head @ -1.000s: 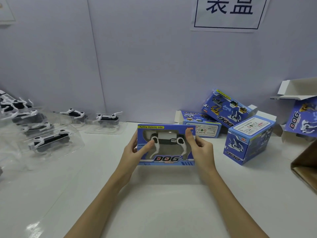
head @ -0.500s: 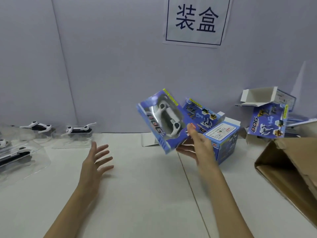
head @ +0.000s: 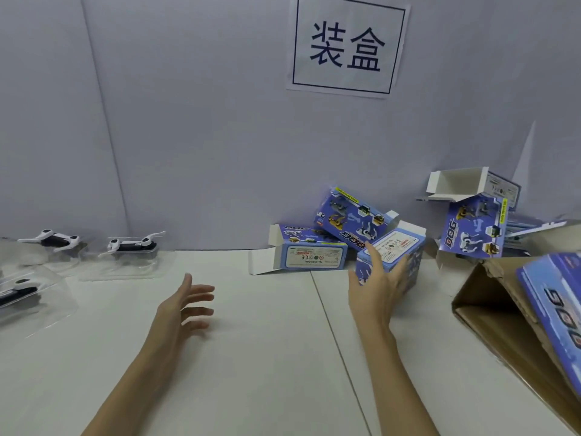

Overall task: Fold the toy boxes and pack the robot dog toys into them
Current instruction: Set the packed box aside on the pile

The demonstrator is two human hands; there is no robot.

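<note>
Released since the earlier frame, the packed toy box (head: 553, 313) drops into the carton (head: 490, 313); both hands, left (head: 185, 306) and right (head: 377, 284), hover empty, fingers spread. Next, she should pick a flap-open box squarely.

blue toy boxes (head: 349, 220): heaped at bench rear-right, flaps open | packed box (head: 556, 313): tilted over carton, right edge | robot dogs (head: 132, 243): in clear trays, far left

White counter (head: 267, 357) against a pale lilac wall panel (head: 188, 136)
A white paper sign (head: 347, 45) with two large dark Chinese characters inside a thin dark border is stuck high on the panel; an open brown cardboard carton (head: 509, 322) lies at the counter's right edge
</note>
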